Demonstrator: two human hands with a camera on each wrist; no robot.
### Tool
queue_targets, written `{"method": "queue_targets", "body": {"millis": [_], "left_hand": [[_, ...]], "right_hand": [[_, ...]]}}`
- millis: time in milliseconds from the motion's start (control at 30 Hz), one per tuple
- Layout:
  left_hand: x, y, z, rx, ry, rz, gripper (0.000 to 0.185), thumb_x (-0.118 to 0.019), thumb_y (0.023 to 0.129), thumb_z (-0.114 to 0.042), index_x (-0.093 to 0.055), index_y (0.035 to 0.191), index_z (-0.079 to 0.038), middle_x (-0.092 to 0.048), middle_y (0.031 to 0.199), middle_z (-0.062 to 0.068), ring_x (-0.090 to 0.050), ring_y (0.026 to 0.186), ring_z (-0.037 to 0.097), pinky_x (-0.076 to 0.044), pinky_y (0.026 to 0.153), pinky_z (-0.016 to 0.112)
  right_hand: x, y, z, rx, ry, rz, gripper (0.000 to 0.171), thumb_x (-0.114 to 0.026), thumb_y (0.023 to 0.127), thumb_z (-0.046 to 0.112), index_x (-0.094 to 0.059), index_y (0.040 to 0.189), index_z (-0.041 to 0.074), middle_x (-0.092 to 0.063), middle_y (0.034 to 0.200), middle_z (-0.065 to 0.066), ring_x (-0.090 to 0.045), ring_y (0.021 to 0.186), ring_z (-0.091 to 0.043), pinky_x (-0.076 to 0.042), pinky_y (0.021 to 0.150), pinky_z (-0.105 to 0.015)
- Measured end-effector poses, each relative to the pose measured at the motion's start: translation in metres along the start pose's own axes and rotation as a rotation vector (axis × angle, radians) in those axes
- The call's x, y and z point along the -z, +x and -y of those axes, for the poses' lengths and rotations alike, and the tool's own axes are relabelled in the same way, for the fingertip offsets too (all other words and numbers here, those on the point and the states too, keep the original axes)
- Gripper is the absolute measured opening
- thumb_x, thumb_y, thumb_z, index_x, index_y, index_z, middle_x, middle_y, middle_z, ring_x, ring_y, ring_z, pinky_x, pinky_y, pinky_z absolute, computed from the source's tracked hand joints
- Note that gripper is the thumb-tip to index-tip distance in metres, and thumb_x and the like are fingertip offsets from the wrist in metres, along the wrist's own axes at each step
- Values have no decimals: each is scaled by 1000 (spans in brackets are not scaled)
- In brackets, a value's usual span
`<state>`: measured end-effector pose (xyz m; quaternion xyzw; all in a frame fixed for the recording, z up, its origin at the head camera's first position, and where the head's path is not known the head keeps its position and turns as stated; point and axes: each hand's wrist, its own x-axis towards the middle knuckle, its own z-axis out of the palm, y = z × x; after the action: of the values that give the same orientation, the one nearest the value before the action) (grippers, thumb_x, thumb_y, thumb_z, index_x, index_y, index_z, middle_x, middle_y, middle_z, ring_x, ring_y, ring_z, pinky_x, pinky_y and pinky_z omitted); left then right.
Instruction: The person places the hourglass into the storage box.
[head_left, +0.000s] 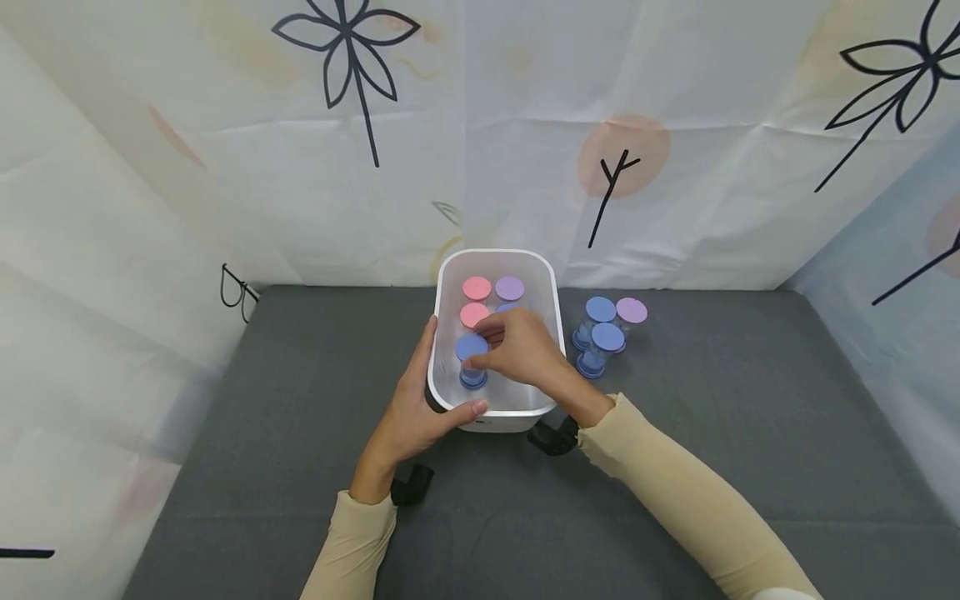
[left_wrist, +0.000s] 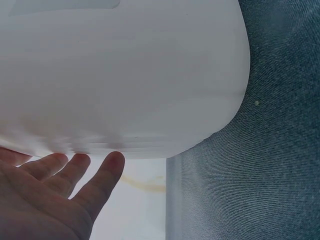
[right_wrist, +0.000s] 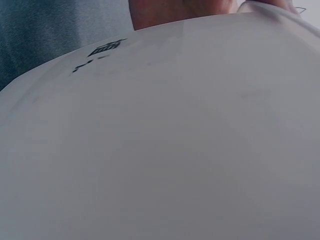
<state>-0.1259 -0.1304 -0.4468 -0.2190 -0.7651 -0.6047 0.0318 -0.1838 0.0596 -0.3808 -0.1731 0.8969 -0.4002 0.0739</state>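
In the head view, my right hand (head_left: 523, 348) reaches into a white plastic bin (head_left: 498, 410) and pinches a blue sand timer (head_left: 471, 346) between thumb and fingers. The timer stands upright near the bin's left wall. Two pink sand timers (head_left: 476, 288) and a purple one (head_left: 509, 288) stand deeper in the bin, beside another blue one (head_left: 507, 307) partly hidden by my fingers. My left hand (head_left: 414, 414) steadies the bin's near left corner, thumb along the front rim. In the left wrist view its straight fingers (left_wrist: 102, 185) touch the outer wall.
Right of the bin, two blue sand timers (head_left: 607, 337) and a purple one (head_left: 632, 311) stand close together on the grey table (head_left: 712, 400). White printed cloth (head_left: 510, 167) hangs behind the table and at both sides.
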Motion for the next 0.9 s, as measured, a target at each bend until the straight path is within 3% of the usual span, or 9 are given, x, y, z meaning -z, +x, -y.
{"method": "queue_targets", "body": {"millis": [300, 700, 900], "left_hand": [[0, 0, 1, 10, 3, 1, 118, -87, 80, -21, -4, 165, -25, -15, 168, 8, -30, 147, 38, -27, 113, 64], [0, 0, 1, -1, 1, -8, 118, -87, 79, -21, -6, 165, -24, -18, 167, 8, -32, 145, 39, -24, 114, 63], [0, 1, 1, 11, -5, -4, 121, -87, 77, -10, -4, 165, -17, -18, 167, 13, -31, 145, 39, -22, 115, 64]], "right_hand": [[6, -6, 2, -55, 65, -67, 46, -90, 76, 22, -75, 114, 0, -76, 103, -12, -74, 93, -22, -58, 84, -37], [22, -30, 8, 43, 226, -150, 45, -89, 78, 17, -74, 115, -2, -75, 108, -16, -73, 100, -30, -57, 87, -43], [35, -48, 7, 47, 325, -190, 46, -91, 76, 16, -74, 116, 0, -74, 112, -11, -72, 104, -25, -56, 90, -37]]}}
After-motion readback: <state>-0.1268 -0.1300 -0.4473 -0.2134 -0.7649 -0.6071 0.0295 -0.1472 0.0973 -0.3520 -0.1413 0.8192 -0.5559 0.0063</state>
